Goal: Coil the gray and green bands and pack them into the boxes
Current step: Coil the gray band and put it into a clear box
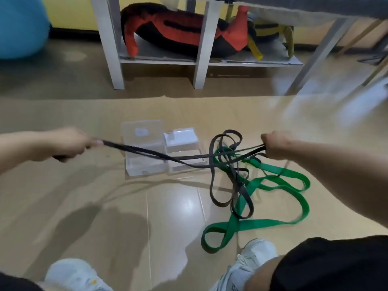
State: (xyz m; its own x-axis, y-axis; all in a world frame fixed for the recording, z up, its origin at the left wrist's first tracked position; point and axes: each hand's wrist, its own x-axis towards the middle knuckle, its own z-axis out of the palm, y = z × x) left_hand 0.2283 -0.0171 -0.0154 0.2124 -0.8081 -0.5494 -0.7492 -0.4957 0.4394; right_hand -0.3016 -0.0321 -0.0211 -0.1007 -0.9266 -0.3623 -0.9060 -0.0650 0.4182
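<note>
Stage: early; the gray band (231, 181) is being drawn out between both hands, no coil is formed yet
Left hand (69, 143): grip closed round one end of the gray band, held above the floor to the left of the boxes
Right hand (279, 145): grip closed round another stretch of the gray band, held above the tangle on the right
Gray band: a double strand is stretched between the two hands, passing over the boxes; the remainder hangs and lies in loose loops on the floor (105, 206), crossed over the green band
Green band (273, 221): untouched, spread in wide loops on the floor at right, partly under the gray loops; one end loop lies close to the right shoe (258, 253)
Left box (142, 150): clear, lid raised, nothing seen inside
Right box (181, 150): clear, just beside the left one; lid position not told with certainty, no band seen inside
Done: nothing packed, as far as can be seen
Left: gray band to be freed from the green, coiled and boxed; the same judged to be needed for the green band
Risk: the two bands are interlaced, so pulling may drag the green one along
</note>
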